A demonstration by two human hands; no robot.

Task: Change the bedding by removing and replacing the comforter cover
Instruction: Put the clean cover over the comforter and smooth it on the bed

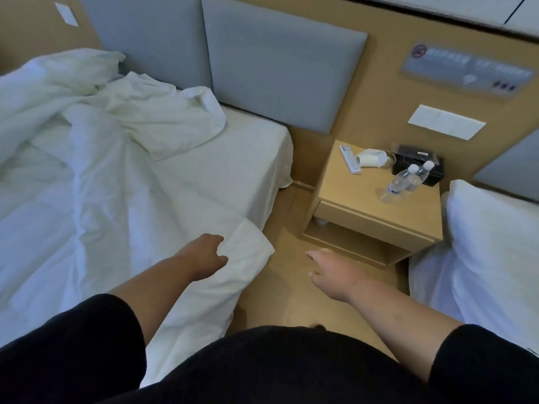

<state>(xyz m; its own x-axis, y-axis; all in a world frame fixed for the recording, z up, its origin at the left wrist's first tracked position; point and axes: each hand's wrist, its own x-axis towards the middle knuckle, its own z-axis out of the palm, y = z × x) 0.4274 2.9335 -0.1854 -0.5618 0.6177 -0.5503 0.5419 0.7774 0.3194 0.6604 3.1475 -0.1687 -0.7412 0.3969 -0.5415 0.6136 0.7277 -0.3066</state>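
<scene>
A white comforter lies crumpled across the bed on the left, with a loose white cover bunched near the grey headboard. One corner of the comforter hangs over the bed's right edge. My left hand reaches out over that corner, fingers loosely curled, touching or just above the fabric and gripping nothing that I can see. My right hand hovers over the floor between the beds, fingers spread and empty.
A wooden nightstand stands between the beds with two water bottles, a remote, a white hair dryer and a black box. A second bed with white bedding is at the right. A narrow strip of wooden floor runs between them.
</scene>
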